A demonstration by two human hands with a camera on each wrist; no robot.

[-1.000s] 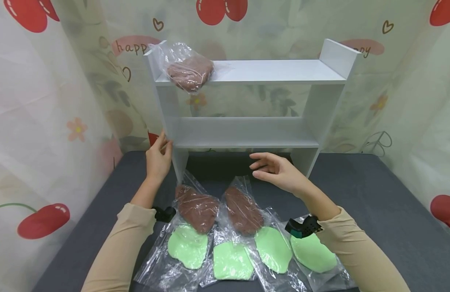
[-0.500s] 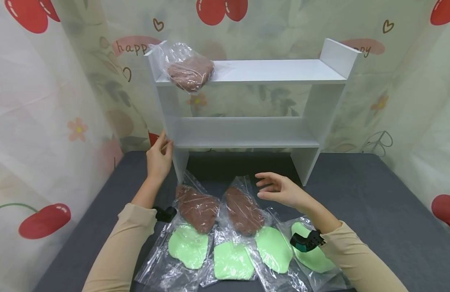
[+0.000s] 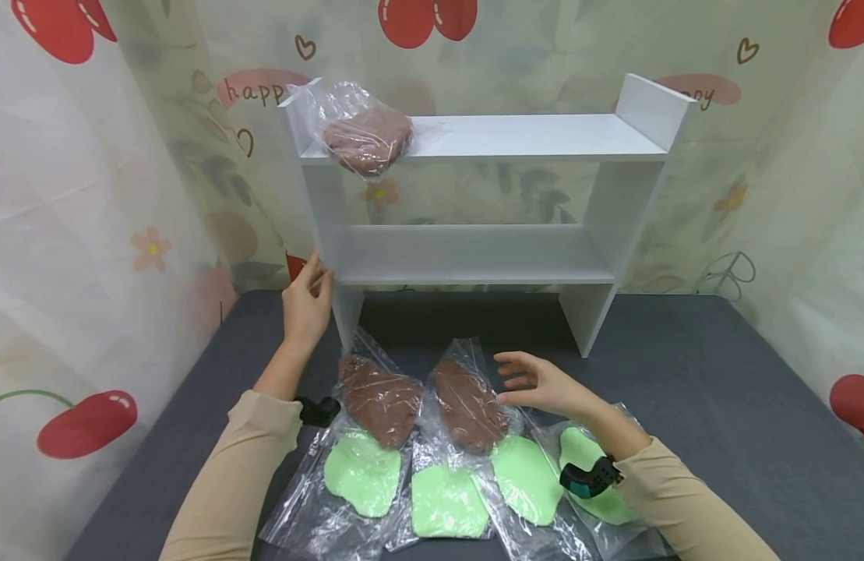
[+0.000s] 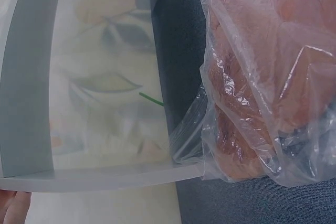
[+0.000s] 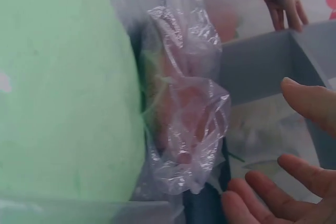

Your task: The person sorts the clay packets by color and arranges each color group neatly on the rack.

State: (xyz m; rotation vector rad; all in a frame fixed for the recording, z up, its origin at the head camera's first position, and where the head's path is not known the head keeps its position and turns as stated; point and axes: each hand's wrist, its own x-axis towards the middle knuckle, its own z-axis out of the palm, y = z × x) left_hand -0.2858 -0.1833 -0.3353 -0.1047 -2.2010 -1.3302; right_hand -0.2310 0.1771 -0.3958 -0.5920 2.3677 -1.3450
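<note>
My left hand point(image 3: 307, 308) touches the outer face of the left side panel of a white shelf unit point(image 3: 474, 257) with its fingertips. Part of that hand point(image 4: 14, 205) also shows in the left wrist view, against the panel. My right hand point(image 3: 544, 383) hovers with loosely bent fingers, nothing in them, just right of a brown lump in a clear plastic bag point(image 3: 468, 405). A second bagged brown lump point(image 3: 379, 401) lies left of it, by the foot of the left panel. A third bagged brown lump point(image 3: 368, 142) sits on the left end of the top board.
In front of the brown bags lie several flat pale green pieces point(image 3: 449, 499) in clear bags, overlapping one another. My right forearm partly covers the rightmost green piece point(image 3: 582, 452). Dark cloth covers the table point(image 3: 691, 374). A patterned curtain point(image 3: 516, 47) surrounds it.
My right hand has come down and nearer, from in front of the lower shelf opening to beside the right brown bag. My left hand stays at the panel.
</note>
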